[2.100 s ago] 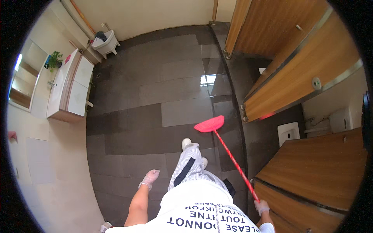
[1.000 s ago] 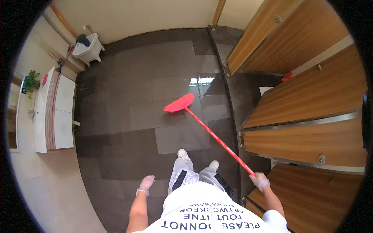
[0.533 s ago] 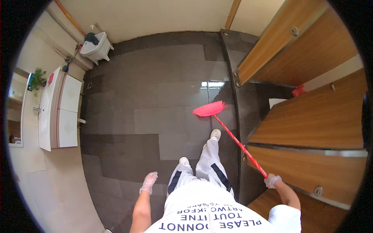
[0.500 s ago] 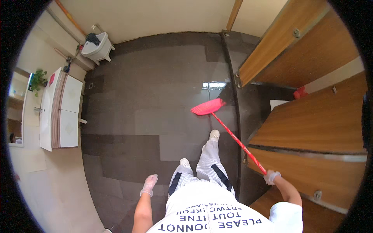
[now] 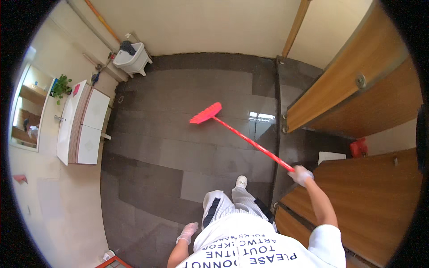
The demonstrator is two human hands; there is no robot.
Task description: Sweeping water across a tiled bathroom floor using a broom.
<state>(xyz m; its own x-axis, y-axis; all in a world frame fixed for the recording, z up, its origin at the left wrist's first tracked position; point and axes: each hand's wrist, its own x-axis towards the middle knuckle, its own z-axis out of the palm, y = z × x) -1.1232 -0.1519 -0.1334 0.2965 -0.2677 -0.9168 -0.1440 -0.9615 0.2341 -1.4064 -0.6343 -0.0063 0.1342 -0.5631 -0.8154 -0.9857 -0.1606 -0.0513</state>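
My right hand (image 5: 301, 175), in a thin clear glove, is closed around the upper end of a red broom (image 5: 254, 144). The handle slants away to the far left. Its pinkish-red bristle head (image 5: 206, 113) rests on the dark tiled floor (image 5: 152, 107), ahead of my feet. My left hand (image 5: 190, 229), gloved the same way, hangs beside my left hip with nothing in it. Its fingers look loosely extended.
Wooden partitions (image 5: 357, 196) with doors line the right, behind a raised floor edge. A red bin (image 5: 358, 147) stands there. To the left are a white sink cabinet (image 5: 91, 127), mirror (image 5: 33, 107) and plant (image 5: 60, 88). A white mop basin (image 5: 134, 60) stands far left.
The broom head has swept leftward and slightly away from me across the floor. My right hand has moved forward with the handle, and my feet have shifted as in walking.
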